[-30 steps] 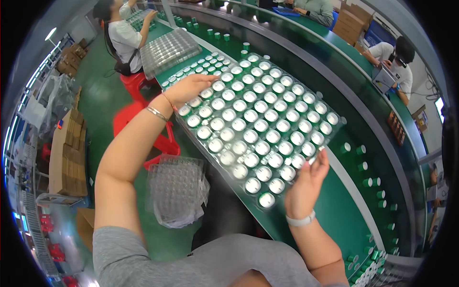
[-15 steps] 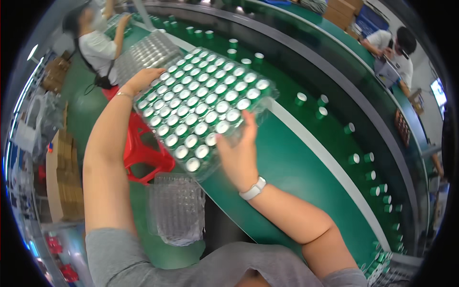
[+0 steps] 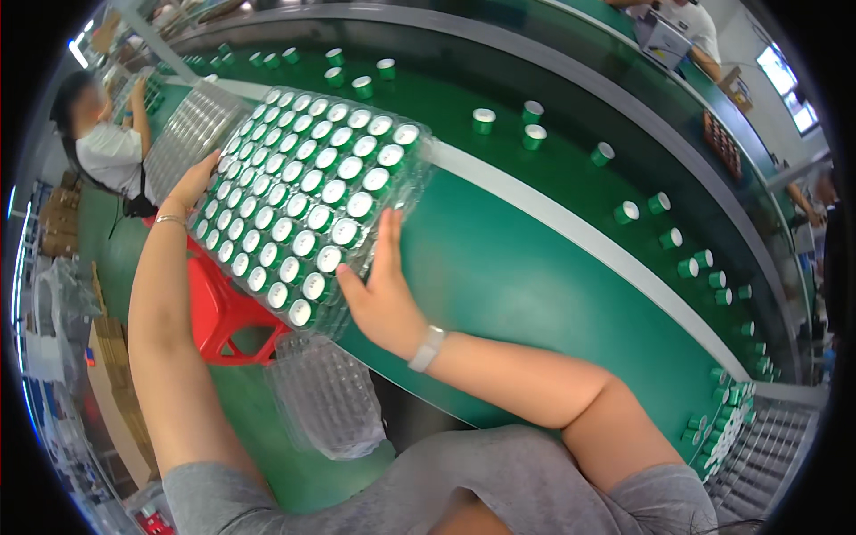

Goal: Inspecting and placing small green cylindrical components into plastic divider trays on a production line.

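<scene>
A clear plastic tray [image 3: 413, 183] is filled with rows of green cylinders [image 3: 312, 181] that have white round tops. My left hand [image 3: 193, 185] grips its left edge, the fingertips partly hidden behind the rim. At the right edge my right hand [image 3: 383, 294] holds the tray, thumb near the cylinders and fingers stretched along the side. The tray's near left part reaches past the green table [image 3: 517, 259], above a red stool [image 3: 234, 312]. Whether its underside touches the table cannot be seen.
Empty clear trays lie beyond my left hand [image 3: 192, 134] and beside the stool [image 3: 325, 392]. Loose green cylinders [image 3: 535, 136] stand on the belt behind a pale rail [image 3: 571, 214]. More crowd a corner [image 3: 727, 428] at right. A co-worker [image 3: 107, 147] sits far left; another person [image 3: 687, 31] is across.
Both hands and the filled tray have shifted left in the picture. The whole view has turned, with the co-worker and stool further left too. Both hands stay on the tray.
</scene>
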The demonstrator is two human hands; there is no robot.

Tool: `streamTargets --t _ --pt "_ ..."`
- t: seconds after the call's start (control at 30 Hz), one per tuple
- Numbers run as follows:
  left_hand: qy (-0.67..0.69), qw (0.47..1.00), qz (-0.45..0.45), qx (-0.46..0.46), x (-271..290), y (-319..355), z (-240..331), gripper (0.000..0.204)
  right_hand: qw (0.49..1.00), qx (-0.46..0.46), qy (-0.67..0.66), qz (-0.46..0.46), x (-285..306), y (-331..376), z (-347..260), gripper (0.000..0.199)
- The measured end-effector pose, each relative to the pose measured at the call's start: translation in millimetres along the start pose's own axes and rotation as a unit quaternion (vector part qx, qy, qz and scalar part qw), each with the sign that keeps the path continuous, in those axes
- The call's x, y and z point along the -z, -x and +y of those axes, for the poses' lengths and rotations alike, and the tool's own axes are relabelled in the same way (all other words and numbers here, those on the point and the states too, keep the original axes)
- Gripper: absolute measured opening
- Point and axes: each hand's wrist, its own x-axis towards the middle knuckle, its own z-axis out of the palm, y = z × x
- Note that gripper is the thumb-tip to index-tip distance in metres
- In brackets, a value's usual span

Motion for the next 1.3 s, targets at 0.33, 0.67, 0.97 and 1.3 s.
streamTargets --t 0.33,0.67,0.97,1.3 --pt "-0.186 0.872 0.328 -0.313 40 20 18 0.038 0.993 -0.053 0.081 -0.07 -14 -51 -29 0.067" --pt "-0.127 0.971 0.115 0.167 -209 306 -246 0.053 0.927 -0.152 0.259 -0.223 29 23 -151 0.034" --pt "-0.146 0.947 0.124 0.257 -265 303 -282 0.037 0.958 -0.153 0.209 -0.126 25 34 -152 0.03" --pt "-0.045 0.868 0.488 -0.077 -30 304 -239 0.036 0.943 -0.026 0.33 0.007 -51 24 -145 0.02"
